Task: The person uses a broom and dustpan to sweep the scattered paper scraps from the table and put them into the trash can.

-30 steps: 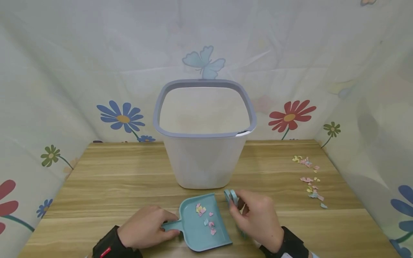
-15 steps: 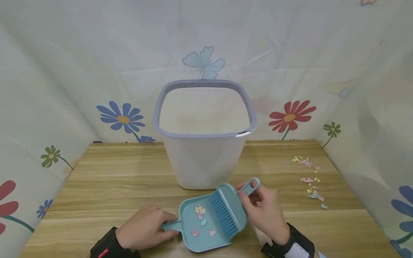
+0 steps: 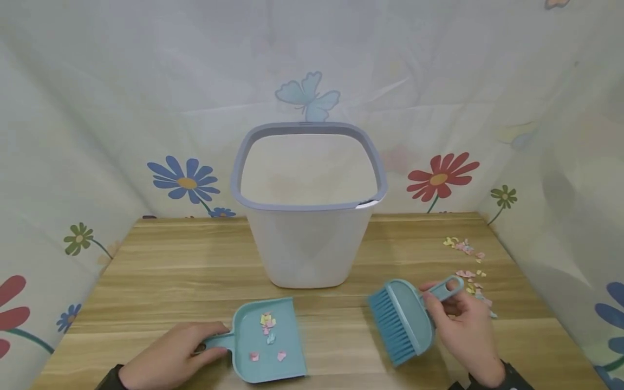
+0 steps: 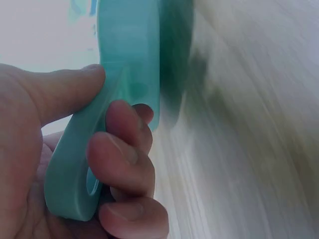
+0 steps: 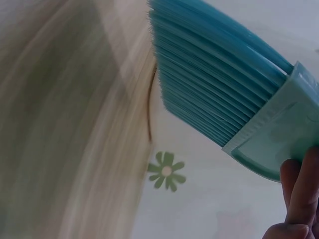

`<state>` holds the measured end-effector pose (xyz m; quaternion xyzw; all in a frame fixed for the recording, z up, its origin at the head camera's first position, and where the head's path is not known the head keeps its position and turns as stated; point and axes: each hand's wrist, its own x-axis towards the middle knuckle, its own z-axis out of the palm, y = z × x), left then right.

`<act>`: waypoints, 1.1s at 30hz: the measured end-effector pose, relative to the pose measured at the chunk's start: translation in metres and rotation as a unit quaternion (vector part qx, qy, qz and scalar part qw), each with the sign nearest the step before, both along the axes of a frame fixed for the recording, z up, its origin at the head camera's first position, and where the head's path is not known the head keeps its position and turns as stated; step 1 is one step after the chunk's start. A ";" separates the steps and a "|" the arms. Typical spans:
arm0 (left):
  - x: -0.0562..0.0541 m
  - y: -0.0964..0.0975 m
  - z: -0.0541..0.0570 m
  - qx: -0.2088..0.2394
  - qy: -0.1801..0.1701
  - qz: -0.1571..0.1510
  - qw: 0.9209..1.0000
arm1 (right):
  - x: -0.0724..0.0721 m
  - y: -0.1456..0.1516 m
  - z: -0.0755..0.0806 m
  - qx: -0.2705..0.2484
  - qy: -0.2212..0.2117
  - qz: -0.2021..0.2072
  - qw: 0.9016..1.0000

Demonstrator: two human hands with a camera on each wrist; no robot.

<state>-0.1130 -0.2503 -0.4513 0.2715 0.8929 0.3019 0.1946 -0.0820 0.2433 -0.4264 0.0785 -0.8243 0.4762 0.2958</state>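
Note:
My left hand (image 3: 173,352) grips the handle of a light blue dustpan (image 3: 287,346), thumb on one side and curled fingers on the other in the left wrist view. Several scraps of pink, yellow and blue paper (image 3: 267,320) lie in the pan. On the right, my right hand (image 3: 463,330) holds a matching hand brush (image 3: 408,319) by its looped handle, bristles pointing left toward the dustpan. The right wrist view shows the bristles (image 5: 214,74) spread out in front of the wall, with fingertips at the brush's base.
A white bin (image 3: 307,246) with a grey-blue rim stands at the middle back of the wooden table (image 3: 195,271). More paper scraps (image 3: 465,246) lie along the table's right side, partly behind the right hand. A flower-printed cloth hangs around the table.
The right hand has swung the brush up across the dustpan's open edge and then away to the right. Holding the dustpan, the left hand has shifted left; the scraps inside have moved about.

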 end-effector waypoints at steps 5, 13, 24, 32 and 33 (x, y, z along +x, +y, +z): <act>0.004 -0.032 0.009 -0.022 -0.050 0.057 0.997 | 0.007 0.018 -0.007 -0.004 -0.033 -0.050 0.998; 0.009 -0.072 0.035 -0.061 -0.013 0.160 0.985 | 0.012 0.033 -0.018 -0.010 -0.084 -0.093 0.992; -0.005 -0.095 0.094 -0.038 0.138 0.195 0.970 | 0.010 0.045 -0.020 0.012 -0.103 -0.113 0.988; -0.022 -0.096 0.135 -0.048 0.235 0.247 0.939 | 0.008 0.050 -0.023 0.015 -0.094 -0.106 0.990; -0.025 -0.094 0.140 -0.048 0.245 0.256 0.934 | 0.007 0.050 -0.023 0.013 -0.089 -0.102 0.991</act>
